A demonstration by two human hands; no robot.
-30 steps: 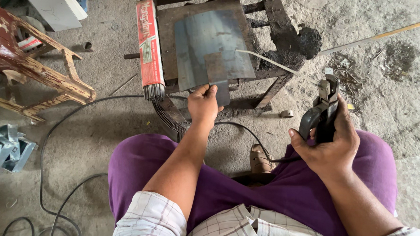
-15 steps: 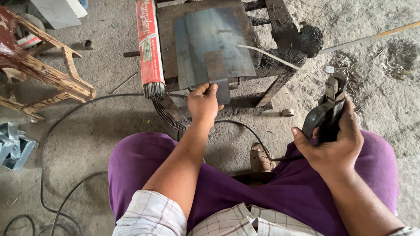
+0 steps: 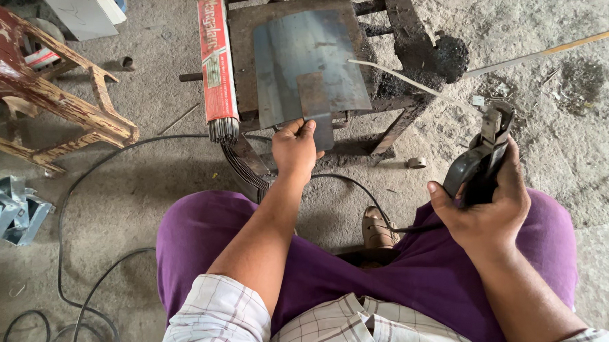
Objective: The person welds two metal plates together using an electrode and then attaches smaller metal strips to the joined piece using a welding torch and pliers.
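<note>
Over on the left, a worn wooden stool (image 3: 45,99) and a black cable (image 3: 70,219) looping across the concrete floor. Next along, a red packet of welding rods (image 3: 216,66) lies on the edge of the rusty tabletop (image 3: 394,26), rod ends poking out towards the person.

Now the action: the left hand (image 3: 294,151) reaches forward, its grip pinched together on the near edge of a small steel plate (image 3: 315,103). That plate lies flat on the large steel sheet (image 3: 307,56), overhanging the front edge, with the sheet itself resting on the tabletop.

On the right, the right hand (image 3: 485,212) hovers above the thigh, well apart from the work, its grip clamped round the handle of a black electrode holder (image 3: 479,161). A pale welding rod (image 3: 396,77) stretches from near the holder towards the sheet's right edge; whether the holder is clamping it, I cannot tell.

This looks like the lining-up step, plate being set against sheet. The next move calls for a steady left-hand hold and the rod tip brought in to the joint, clear of those fingers
</note>
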